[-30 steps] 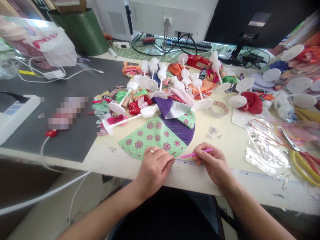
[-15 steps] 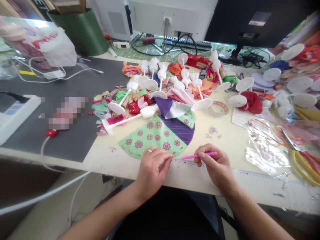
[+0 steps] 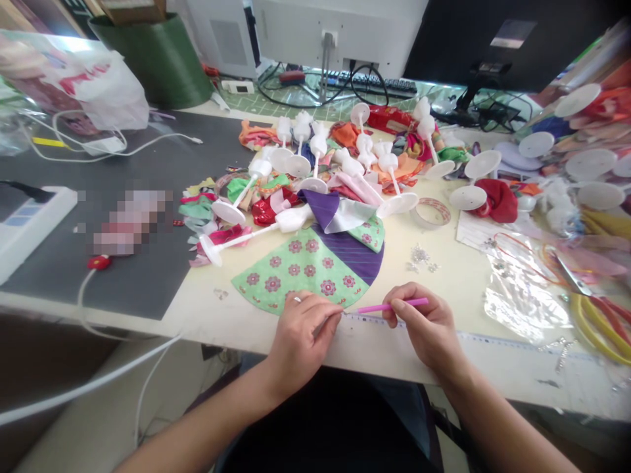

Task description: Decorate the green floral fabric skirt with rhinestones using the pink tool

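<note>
While your right hand (image 3: 424, 322) grips the slim pink stick (image 3: 377, 307), its fingers are closed snugly around the shaft, and the tip points straight across at your left hand (image 3: 302, 335)! Over on that left side, thumb and forefinger come together in a pinch, just beside the stick's tip; whether anything tiny sits between them, you cannot tell from here. A ring (image 3: 297, 299) shows on one of those left fingers. Both your hands are low over the near edge of the desk (image 3: 197, 299), with the stick just above the printed ruler strip (image 3: 493, 342).

Right beyond your left knuckles, the green flowered cloth (image 3: 296, 269) fans out, and your left hand covers part of its lower edge. Purple cloth (image 3: 359, 259) spreads along its right side, folded over at the top. A little pile of silvery charms (image 3: 420, 256) lies beyond your right hand, the tape roll (image 3: 432, 214) farther back. And look at that crowd of white mannequin stands (image 3: 296, 219), tumbled among the bright fabrics behind!
</note>
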Available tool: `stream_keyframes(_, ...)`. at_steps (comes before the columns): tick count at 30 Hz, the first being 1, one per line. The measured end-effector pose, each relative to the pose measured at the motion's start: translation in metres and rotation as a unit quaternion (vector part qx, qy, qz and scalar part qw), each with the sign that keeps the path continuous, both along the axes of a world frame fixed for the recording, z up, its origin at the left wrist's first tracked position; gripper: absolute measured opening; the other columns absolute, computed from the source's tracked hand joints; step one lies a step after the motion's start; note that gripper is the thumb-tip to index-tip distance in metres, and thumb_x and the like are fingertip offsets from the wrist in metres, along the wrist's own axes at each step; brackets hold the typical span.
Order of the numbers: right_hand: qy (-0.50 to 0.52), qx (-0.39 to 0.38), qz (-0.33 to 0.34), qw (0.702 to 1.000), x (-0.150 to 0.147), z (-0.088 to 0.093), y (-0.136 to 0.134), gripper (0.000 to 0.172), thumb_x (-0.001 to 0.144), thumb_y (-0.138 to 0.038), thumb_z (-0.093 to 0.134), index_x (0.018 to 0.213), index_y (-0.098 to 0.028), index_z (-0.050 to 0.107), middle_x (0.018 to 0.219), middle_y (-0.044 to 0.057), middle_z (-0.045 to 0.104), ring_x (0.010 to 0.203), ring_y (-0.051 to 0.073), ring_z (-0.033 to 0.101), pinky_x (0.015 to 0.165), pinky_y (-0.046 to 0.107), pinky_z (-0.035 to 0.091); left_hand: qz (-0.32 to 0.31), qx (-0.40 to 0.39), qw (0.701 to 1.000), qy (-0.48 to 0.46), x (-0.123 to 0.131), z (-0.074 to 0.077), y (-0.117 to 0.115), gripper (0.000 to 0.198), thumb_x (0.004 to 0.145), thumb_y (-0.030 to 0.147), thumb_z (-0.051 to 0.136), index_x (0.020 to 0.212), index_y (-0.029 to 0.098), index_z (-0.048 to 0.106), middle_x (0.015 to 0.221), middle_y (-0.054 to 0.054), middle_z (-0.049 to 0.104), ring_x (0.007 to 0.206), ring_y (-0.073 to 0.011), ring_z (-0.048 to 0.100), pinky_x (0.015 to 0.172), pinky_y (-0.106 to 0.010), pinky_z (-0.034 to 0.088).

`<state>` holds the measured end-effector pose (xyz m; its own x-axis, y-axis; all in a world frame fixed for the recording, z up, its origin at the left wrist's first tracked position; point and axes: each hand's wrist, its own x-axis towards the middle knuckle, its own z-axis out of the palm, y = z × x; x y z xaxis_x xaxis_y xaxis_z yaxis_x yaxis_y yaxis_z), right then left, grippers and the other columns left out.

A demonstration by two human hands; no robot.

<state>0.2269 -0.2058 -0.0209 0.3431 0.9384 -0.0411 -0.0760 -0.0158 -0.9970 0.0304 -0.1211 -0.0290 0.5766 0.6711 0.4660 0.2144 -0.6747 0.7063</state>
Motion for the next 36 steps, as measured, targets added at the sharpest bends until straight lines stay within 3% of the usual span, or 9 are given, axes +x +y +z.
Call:
stream_keyframes(18,-0.023,0.016,0.001,1.0,0.002,-0.002,-0.001,0.012,0.086,-0.027,0.061,0.078,-0.019,0.062,0.066,0.001,0.062,0.059,0.013,0.055,0.058,0.028,0.046,0.007,0.023,1.0,0.016,-0.001,0.001,0.002,0.009,0.089,0.015,0.056,0.09,0.018,0.064,0.082,-0.002,0.069,0.077,-0.0163,0.059,0.079,-0.036,0.044)
stream_keyframes(22,-0.087,0.014,-0.013,0.996,0.0,0.001,-0.002,0.012,0.087,-0.027,0.06,0.078,-0.019,0.061,0.066,0.001,0.061,0.06,0.014,0.056,0.058,0.028,0.046,0.016,0.096,0.994,0.048,-0.003,0.002,0.001,0.008,0.086,0.015,0.058,0.09,0.018,0.064,0.083,-0.004,0.069,0.081,-0.019,0.058,0.08,-0.038,0.043)
stream_keyframes(27,-0.238,0.001,-0.023,0.971,-0.006,0.008,0.0,0.011,0.086,-0.025,0.059,0.077,-0.019,0.06,0.068,0.001,0.062,0.064,0.014,0.059,0.06,0.028,0.046,-0.024,0.178,0.98,0.084,-0.003,0.002,-0.004,0.004,0.084,0.016,0.06,0.085,0.015,0.063,0.091,-0.006,0.071,0.086,-0.0214,0.058,0.085,-0.042,0.042)
stream_keyframes(36,-0.345,0.044,-0.012,0.937,-0.011,0.009,0.003,0.008,0.085,-0.02,0.057,0.078,-0.02,0.059,0.069,0.0,0.064,0.061,0.013,0.06,0.057,0.026,0.047,-0.04,0.194,0.973,0.119,-0.002,0.001,-0.004,0.008,0.086,0.016,0.057,0.084,0.013,0.064,0.093,-0.007,0.07,0.088,-0.0215,0.059,0.092,-0.044,0.041)
